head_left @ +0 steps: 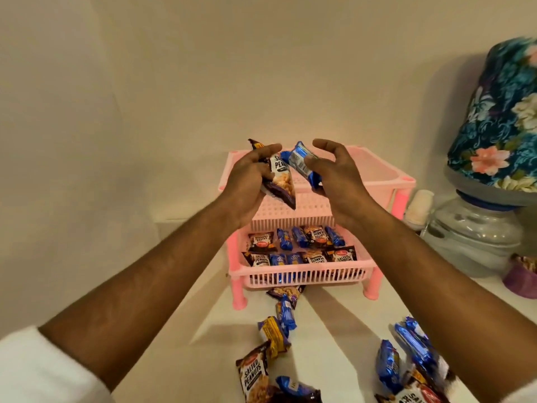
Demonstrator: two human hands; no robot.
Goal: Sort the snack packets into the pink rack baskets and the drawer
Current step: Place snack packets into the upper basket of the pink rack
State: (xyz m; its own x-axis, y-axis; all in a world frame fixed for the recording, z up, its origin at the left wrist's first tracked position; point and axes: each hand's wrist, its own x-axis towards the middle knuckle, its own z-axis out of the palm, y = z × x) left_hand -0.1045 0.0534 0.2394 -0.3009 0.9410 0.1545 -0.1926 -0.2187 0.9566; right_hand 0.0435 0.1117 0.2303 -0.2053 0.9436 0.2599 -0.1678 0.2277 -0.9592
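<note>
Above the pink plastic rack's empty top basket (377, 181), the left hand (250, 181) clasps a dark salted-peanut packet (281, 181) and the right hand (334, 175), fingers half-curled, loosely holds a blue foil biscuit packet (302, 162); best lowered in flat, kinds kept separate.

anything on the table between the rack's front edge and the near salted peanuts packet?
Yes, in the head view: a loose trail of packets, a peanut packet half under the pink rack, a blue packet, then a yellow-backed one above the salted peanuts packet.
</note>
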